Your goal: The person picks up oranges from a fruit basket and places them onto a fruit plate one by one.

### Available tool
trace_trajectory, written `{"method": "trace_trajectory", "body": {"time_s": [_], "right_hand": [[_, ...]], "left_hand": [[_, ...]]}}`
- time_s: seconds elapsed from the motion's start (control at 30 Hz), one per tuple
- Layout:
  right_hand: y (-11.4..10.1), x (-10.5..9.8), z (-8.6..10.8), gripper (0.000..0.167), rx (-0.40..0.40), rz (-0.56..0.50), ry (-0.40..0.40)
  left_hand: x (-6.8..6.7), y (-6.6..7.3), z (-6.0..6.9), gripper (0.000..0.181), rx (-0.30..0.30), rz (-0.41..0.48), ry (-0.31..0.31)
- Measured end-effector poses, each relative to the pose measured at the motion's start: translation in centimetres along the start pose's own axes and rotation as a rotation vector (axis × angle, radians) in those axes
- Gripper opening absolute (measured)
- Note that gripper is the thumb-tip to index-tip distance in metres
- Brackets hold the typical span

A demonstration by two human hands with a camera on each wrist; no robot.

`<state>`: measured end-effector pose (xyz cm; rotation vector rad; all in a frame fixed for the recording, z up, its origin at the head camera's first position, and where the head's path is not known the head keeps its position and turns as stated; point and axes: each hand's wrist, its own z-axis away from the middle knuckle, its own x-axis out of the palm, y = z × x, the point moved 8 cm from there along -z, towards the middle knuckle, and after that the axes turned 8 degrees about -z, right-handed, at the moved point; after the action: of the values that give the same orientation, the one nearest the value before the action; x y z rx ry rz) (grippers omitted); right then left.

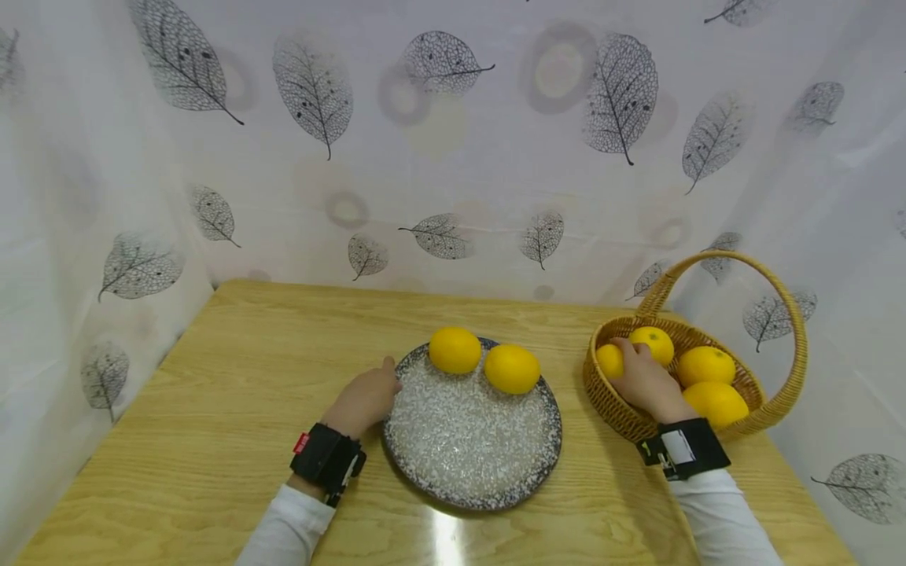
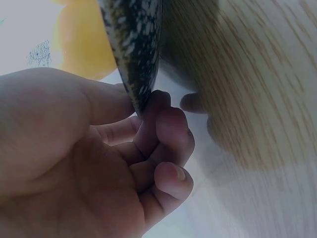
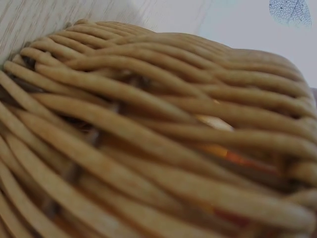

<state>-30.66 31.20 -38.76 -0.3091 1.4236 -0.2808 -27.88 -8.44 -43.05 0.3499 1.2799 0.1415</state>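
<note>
My left hand [image 1: 364, 399] is at the left rim of a round speckled grey plate [image 1: 470, 448]. In the left wrist view, its thumb and curled fingers pinch the plate's dark edge [image 2: 136, 49]. Two yellow oranges [image 1: 454, 350] [image 1: 513, 369] lie side by side at the far part of the plate. My right hand [image 1: 647, 384] reaches into a wicker basket [image 1: 612, 409] and grips an orange [image 1: 609, 361] at its left end. Woven wicker [image 3: 148, 124] fills the right wrist view, so the fingers are hidden there.
More oranges [image 1: 706, 367] lie in the basket beside the right hand. A tall arched handle [image 1: 796, 346] rises over the basket. Everything stands on a light wooden table [image 1: 283, 354]. Behind it hangs a white curtain [image 1: 481, 173] printed with leaves.
</note>
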Motion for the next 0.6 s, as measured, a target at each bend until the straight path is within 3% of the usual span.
{"method": "trace_trajectory", "body": {"time_s": [0.27, 0.6], "right_hand": [[-0.12, -0.23, 0.06, 0.066, -0.027, 0.006, 0.03], [0.09, -0.16, -0.03, 0.064, -0.028, 0.021, 0.074]], "left_hand": [[0.28, -0.09, -0.25, 0.057, 0.051, -0.009, 0.027], [-0.06, 0.05, 0.05, 0.057, 0.043, 0.009, 0.026]]}}
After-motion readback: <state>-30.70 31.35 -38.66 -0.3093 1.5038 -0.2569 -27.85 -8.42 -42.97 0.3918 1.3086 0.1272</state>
